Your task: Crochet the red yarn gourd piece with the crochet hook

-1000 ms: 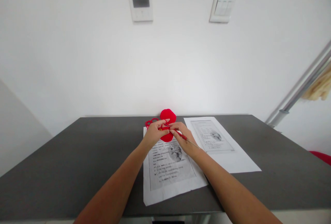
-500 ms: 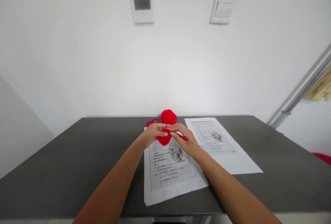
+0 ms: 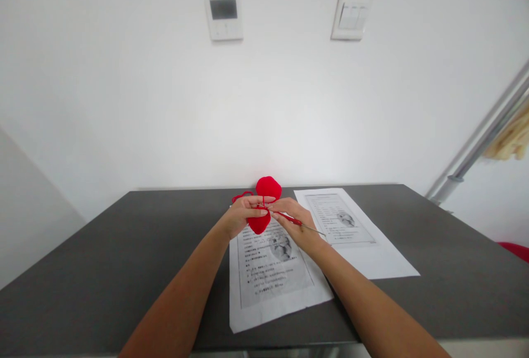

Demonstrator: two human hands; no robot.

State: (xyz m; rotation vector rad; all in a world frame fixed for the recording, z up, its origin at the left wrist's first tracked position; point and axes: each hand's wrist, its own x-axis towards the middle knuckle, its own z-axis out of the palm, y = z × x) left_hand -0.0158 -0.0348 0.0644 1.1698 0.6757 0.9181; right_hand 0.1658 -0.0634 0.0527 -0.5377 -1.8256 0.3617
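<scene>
My left hand (image 3: 243, 216) is closed, pinching a small red crocheted piece (image 3: 259, 224) that hangs below its fingers. My right hand (image 3: 294, 224) is closed on a crochet hook (image 3: 298, 222) with a red grip and a thin metal shaft; its tip meets the piece at my left fingertips. A red ball of yarn (image 3: 268, 187) sits just behind both hands, with a loop of red yarn (image 3: 241, 196) trailing to its left. Both hands hover over a printed sheet (image 3: 273, 275) on the dark grey table (image 3: 124, 259).
A second printed sheet (image 3: 355, 237) lies to the right on the table. The white wall behind carries a control panel (image 3: 223, 15) and a light switch (image 3: 349, 16). A slanted metal rail (image 3: 479, 143) stands at the right, and something red (image 3: 514, 250) shows at the right edge.
The red crocheted piece has shifted slightly left and lower under my left fingers. Both hands stay close together, with only small finger movements. The view has shifted a little.
</scene>
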